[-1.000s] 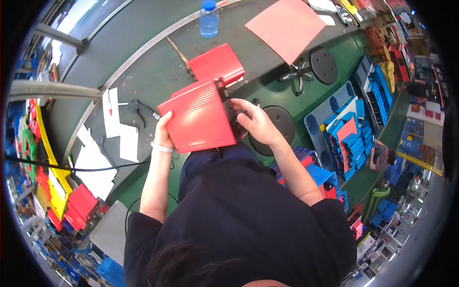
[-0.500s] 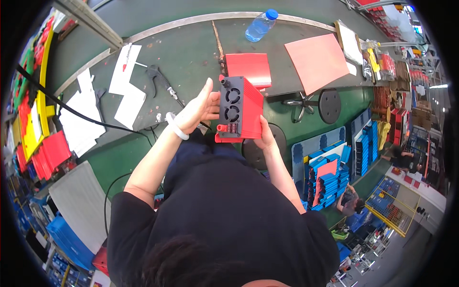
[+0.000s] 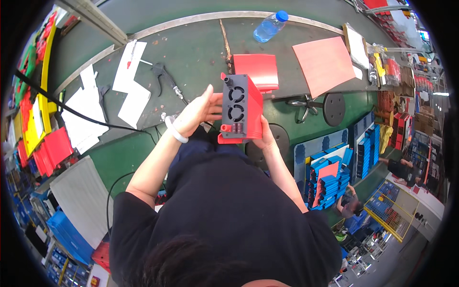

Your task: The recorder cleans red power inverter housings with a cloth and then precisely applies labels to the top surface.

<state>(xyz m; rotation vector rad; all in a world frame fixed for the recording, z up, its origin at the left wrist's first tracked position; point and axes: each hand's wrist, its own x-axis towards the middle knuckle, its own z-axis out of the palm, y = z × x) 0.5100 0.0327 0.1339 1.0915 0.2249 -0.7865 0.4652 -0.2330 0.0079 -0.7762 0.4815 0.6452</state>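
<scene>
Over the near edge of the bench I hold a power inverter (image 3: 237, 107) with a ribbed red case. Its black end panel faces up toward me, with two round fan grilles, a dark terminal at the far corner and a red terminal at the near corner. My right hand (image 3: 266, 136) grips the right side of the case, its fingers partly hidden by it. My left hand (image 3: 198, 112), with a white band at the wrist, is open beside the panel's left edge, thumb raised. Whether its fingertips touch the case I cannot tell. Just beyond lies a red ribbed metal casing (image 3: 256, 69).
On the green bench (image 3: 191, 48) lie a black air blow gun (image 3: 160, 71), white papers (image 3: 83, 115), a pink sheet (image 3: 325, 64) and a blue-capped bottle (image 3: 269, 28). A black cable (image 3: 86, 117) crosses at left. Stools (image 3: 333, 109) and stacked blue parts (image 3: 330, 179) stand right.
The whole view has shifted slightly, moving the bench things a little to the right in the picture. My hands and the inverter keep nearly the same pose.
</scene>
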